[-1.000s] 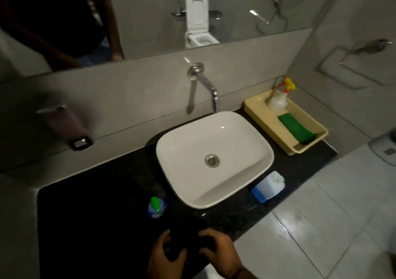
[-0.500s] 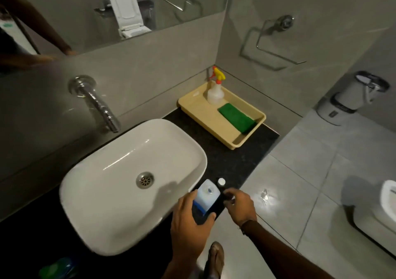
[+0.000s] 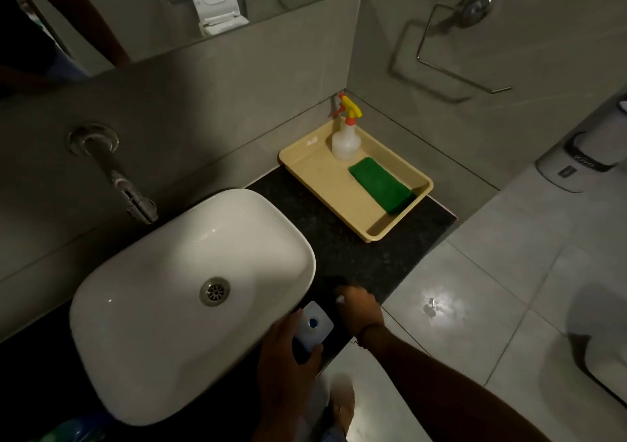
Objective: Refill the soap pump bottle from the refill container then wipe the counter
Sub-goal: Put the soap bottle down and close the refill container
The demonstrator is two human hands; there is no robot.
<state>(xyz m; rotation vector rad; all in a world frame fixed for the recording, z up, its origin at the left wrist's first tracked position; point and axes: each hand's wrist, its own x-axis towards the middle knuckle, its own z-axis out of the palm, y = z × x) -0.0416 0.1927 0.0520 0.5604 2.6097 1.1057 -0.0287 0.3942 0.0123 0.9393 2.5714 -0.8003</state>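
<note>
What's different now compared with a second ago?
The left hand has taken hold of the refill container, its cap now off. The right hand rests on the counter holding something small and white. Tray, spray bottle and green cloth stayed put.

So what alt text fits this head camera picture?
A person's left hand holds an uncapped refill container beside a white basin, the right hand resting on the black counter. Behind, a tray holds a spray bottle and green cloth.
</note>
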